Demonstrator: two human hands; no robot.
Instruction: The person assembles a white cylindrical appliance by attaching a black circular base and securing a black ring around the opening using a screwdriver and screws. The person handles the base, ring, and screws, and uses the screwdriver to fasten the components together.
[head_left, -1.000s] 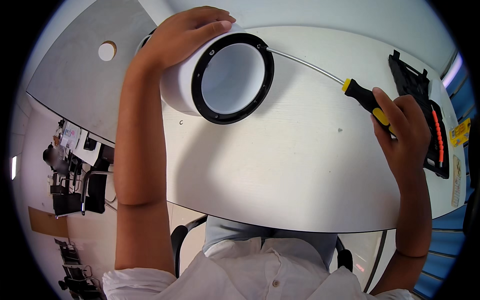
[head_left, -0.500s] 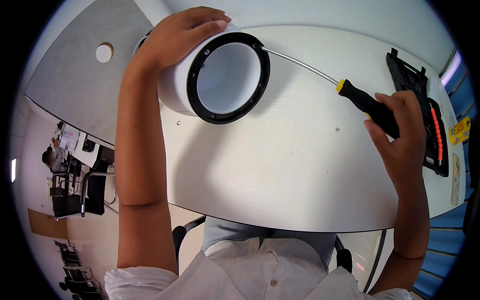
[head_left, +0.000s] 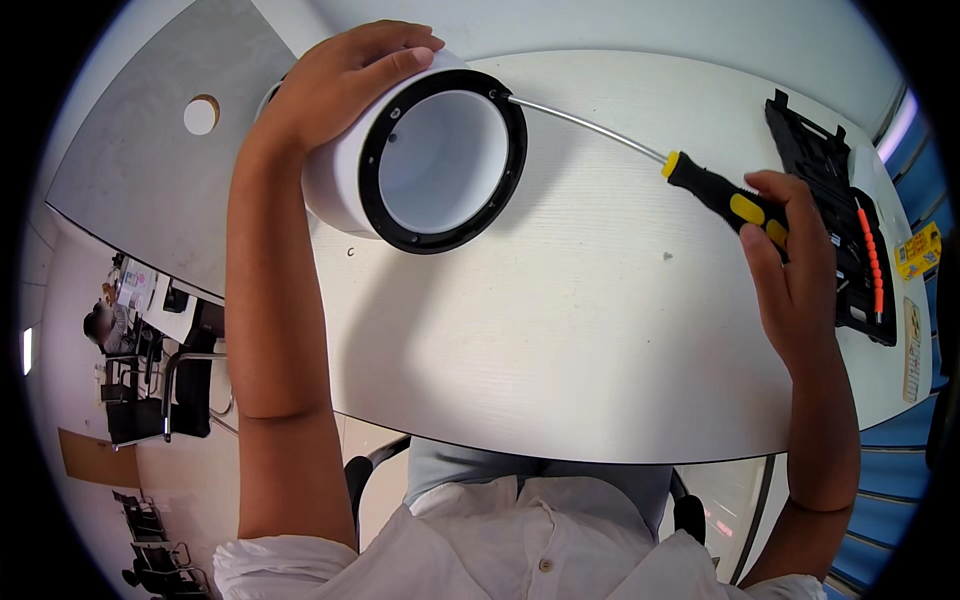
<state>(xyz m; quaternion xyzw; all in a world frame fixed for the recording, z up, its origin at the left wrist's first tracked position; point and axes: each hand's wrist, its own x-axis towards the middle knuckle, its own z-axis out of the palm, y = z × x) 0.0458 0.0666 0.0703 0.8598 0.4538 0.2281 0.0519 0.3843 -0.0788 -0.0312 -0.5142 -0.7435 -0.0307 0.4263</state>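
A white cylindrical housing with a black ring around its open end (head_left: 372, 212) lies on its side at the far left of the table, its opening facing me. My left hand (head_left: 345, 85) rests over its top, fingers curled on the white wall and holding it. In my right hand (head_left: 795, 250) is a screwdriver (head_left: 715, 190) with a black and yellow handle, gripped at the handle's end. Its long metal shaft reaches left, and the tip meets the black ring at its upper right. Small holes or screws dot the ring; the exact contact is too small to make out.
An open black tool case (head_left: 850, 235) lies on the right, with an orange-red flexible shaft (head_left: 870, 262) in it. Beyond it is a small yellow box (head_left: 918, 252). A tiny curved piece (head_left: 350, 253) lies below the housing. A grey surface (head_left: 150, 150) adjoins at left.
The view has shifted slightly. The screwdriver handle has turned in my right hand, so more yellow shows, and my fingers have loosened around it. The tip stays at the ring.
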